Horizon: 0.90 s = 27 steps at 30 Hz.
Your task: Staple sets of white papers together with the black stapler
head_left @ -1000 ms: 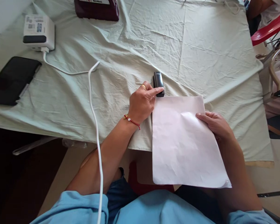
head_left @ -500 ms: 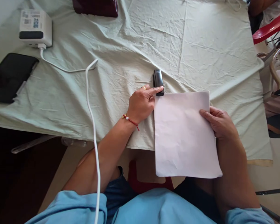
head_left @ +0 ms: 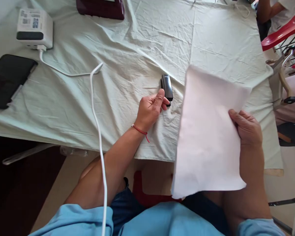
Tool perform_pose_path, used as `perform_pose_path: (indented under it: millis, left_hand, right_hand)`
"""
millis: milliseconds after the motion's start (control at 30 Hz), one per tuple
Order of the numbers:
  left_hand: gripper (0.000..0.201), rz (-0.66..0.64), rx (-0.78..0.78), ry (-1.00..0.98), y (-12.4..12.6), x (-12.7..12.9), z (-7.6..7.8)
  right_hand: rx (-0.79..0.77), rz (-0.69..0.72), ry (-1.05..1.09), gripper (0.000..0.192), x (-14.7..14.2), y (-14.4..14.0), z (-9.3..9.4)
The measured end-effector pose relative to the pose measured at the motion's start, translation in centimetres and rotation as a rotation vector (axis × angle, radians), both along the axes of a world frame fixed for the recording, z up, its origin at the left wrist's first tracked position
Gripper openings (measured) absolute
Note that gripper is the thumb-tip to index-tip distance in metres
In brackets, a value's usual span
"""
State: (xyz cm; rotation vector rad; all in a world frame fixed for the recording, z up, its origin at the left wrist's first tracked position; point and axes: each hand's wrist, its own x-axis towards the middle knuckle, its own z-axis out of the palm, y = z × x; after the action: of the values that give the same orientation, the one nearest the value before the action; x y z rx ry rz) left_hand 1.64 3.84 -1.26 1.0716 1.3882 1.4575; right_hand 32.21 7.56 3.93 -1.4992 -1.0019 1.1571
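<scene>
A small black stapler (head_left: 166,86) lies on the pale green cloth (head_left: 137,42) over the table. My left hand (head_left: 149,109), with a red string bracelet at the wrist, sits at the stapler's near end, thumb and curled fingers closing on it. My right hand (head_left: 247,129) grips the right edge of a white sheet of paper (head_left: 208,137). The sheet is lifted off the cloth and tilted, to the right of the stapler and apart from it.
A white cable (head_left: 95,108) runs from a white box-shaped device (head_left: 34,28) at far left over the table's front edge. A black flat case (head_left: 8,78) lies at left, a dark red box (head_left: 100,8) at the far edge. A red chair (head_left: 282,31) and another person's arm (head_left: 267,9) are at right.
My right hand has lifted the paper away from the stapler and moved it right. My left index finger has come off the stapler's top; the hand has turned and curled at its near end.
</scene>
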Motion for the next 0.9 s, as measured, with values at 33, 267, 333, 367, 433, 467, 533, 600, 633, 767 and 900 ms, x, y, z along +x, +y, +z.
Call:
perform_pose_path:
  millis: [33,267,333,367,433,467,533,600,633,767,900]
  left_hand:
    - [0.067,-0.041,-0.029,-0.044,-0.1,0.2,0.2]
    - [0.053,-0.356,-0.084,-0.076,-0.5,-0.9,1.3]
    - [0.047,-0.384,-0.106,-0.065,-0.7,-1.3,1.3]
    - [0.045,-0.370,-0.108,-0.068,-0.9,-1.5,1.2]
    - [0.039,-0.281,-0.099,-0.099,-1.1,-1.6,0.9]
    - [0.036,-0.222,-0.098,-0.141,-1.1,-1.6,0.7]
    - [0.033,-0.118,-0.113,-0.265,-1.2,-1.6,0.5]
    - [0.037,-0.059,-0.119,-0.361,-1.2,-1.6,0.3]
    - [0.039,-0.041,-0.111,-0.369,-1.1,-1.6,0.3]
    - [0.036,0.013,-0.028,-0.261,-0.9,-1.7,0.1]
    - [0.034,0.007,0.014,-0.281,-0.7,-1.8,-0.3]
  right_hand:
    - [0.002,0.008,-0.003,0.044,-0.6,-0.1,-0.3]
    - [0.159,-0.043,-0.025,0.043,-2.9,0.8,-1.7]
    - [0.185,-0.047,-0.016,0.042,-3.5,1.1,-1.9]
    - [0.194,-0.051,-0.001,0.042,-3.8,1.2,-1.9]
    - [0.200,-0.058,0.050,0.043,-4.6,1.3,-2.1]
    - [0.195,-0.056,0.083,0.044,-4.9,1.2,-2.2]
    - [0.153,-0.022,0.133,0.048,-5.4,1.1,-2.6]
    - [0.087,0.042,0.130,0.051,-5.5,1.0,-3.1]
    - [0.064,0.070,0.111,0.051,-5.5,1.0,-3.4]
    - [0.102,0.103,0.017,0.041,-4.6,1.2,-4.3]
    - [0.118,0.102,-0.008,0.036,-3.9,1.6,-4.5]
